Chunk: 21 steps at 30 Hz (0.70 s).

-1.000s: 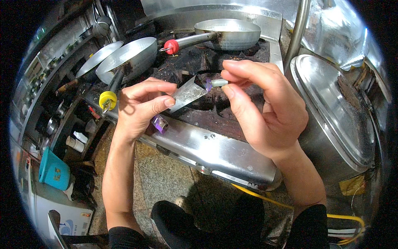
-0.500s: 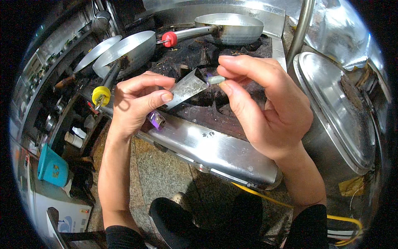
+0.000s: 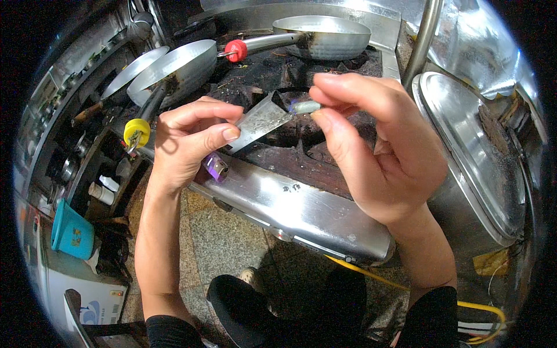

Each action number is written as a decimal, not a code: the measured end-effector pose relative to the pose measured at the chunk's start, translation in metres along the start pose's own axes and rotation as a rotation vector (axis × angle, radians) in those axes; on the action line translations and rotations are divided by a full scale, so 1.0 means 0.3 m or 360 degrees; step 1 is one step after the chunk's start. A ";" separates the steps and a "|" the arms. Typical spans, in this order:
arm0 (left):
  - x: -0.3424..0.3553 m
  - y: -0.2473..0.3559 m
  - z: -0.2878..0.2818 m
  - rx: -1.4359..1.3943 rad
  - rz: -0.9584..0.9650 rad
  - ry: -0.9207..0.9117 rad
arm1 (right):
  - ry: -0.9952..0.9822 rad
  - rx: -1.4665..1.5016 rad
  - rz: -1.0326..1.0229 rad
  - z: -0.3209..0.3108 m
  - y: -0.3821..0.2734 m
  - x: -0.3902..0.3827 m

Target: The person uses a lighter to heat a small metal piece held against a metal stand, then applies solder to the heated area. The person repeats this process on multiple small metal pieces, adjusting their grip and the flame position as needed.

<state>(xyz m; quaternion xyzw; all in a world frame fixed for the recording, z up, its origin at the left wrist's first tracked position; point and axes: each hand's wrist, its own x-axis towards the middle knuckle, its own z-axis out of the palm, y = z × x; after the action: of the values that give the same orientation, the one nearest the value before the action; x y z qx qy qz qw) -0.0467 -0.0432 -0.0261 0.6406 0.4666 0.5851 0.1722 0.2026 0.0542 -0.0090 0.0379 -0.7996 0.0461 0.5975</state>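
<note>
My left hand (image 3: 191,133), fingers curled, pinches a flat, tapered metal piece (image 3: 261,122), speckled and angled up to the right. A purple lighter-like object (image 3: 216,167) with a metal top pokes out below that hand; its far end is hidden. My right hand (image 3: 377,145) is curled, with thumb and index finger at a small pale green cylinder (image 3: 307,107) with a purplish left end, held beside the metal piece's upper right tip. Beneath both hands are the blackened burners and the stove's steel front edge (image 3: 290,214).
Pans with red-banded (image 3: 325,46) and yellow-banded (image 3: 174,75) handles sit on the stove, another shallow pan (image 3: 122,78) at left. A lidded steel pot (image 3: 470,156) stands right, beside a steel pipe (image 3: 423,40). A turquoise bin (image 3: 72,232), shelves and a yellow hose (image 3: 377,278) are lower down.
My left hand, with the metal piece and purple object, has shifted slightly left and up in the view. My right hand has risen slightly and moved right, still at the small cylinder.
</note>
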 end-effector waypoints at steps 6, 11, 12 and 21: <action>-0.008 -0.005 -0.004 -0.0084 -0.0045 0.0019 | -0.0007 0.0049 0.0072 0.007 -0.001 -0.008; -0.003 -0.006 -0.003 -0.0028 -0.0015 -0.0007 | 0.0011 0.0001 0.0065 0.003 0.006 -0.010; -0.006 -0.007 -0.004 -0.0027 -0.0011 -0.0003 | 0.0008 -0.0001 0.0073 0.005 0.006 -0.013; -0.003 -0.007 -0.013 -0.0075 -0.0027 -0.0032 | 0.0001 0.0068 0.0164 0.002 0.001 -0.013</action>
<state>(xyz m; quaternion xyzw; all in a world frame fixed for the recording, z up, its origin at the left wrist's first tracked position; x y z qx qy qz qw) -0.0510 -0.0442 -0.0273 0.6382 0.4564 0.5880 0.1969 0.2032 0.0545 -0.0130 0.0094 -0.7992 0.0937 0.5937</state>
